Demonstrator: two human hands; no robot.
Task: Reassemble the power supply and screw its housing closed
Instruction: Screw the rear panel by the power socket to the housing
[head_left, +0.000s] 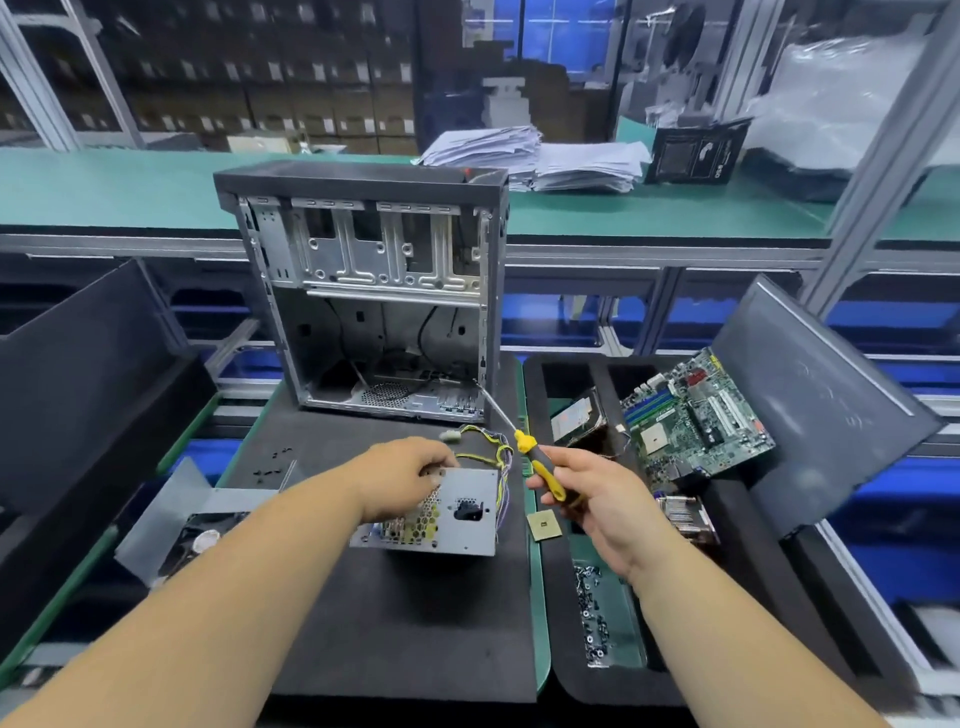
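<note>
Both hands work over the dark mat (415, 613). Left hand (410, 480) curls over the top edge of the power supply (457, 514), gripping it at centre. Right hand (587, 499), at 3 o'clock from it, grips a yellow screwdriver (540, 467), tip toward 11. Open case (374, 291) stands at 12; motherboard (696, 415) lies at 2.

one head-worn wide-angle view, looking forward and down over the bench, close above both forearms. power supply (441, 512) sits centre, open case (363, 291) toward 12 o'clock; the edges seem bent, probably by the lens.
</note>
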